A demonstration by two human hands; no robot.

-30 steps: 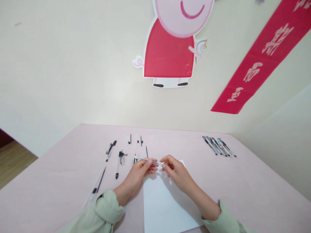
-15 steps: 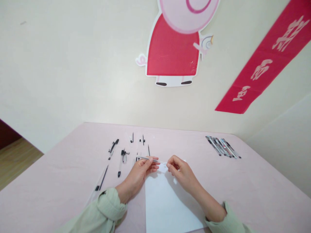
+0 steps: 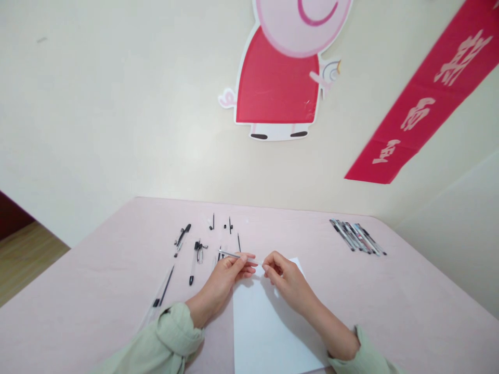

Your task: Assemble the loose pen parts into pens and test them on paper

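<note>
Grey slender tube (image 3: pixel 229 253), contents indistinct, sits pinched in the left hand (image 3: pixel 230 271).

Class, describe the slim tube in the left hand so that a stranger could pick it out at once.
Start at the pink table and find the white sheet on it. Near the sheet's far end, the left hand pinches a slim pale tube. Unlike the pen parts lying loose on the table, it is held up off the surface.
</note>
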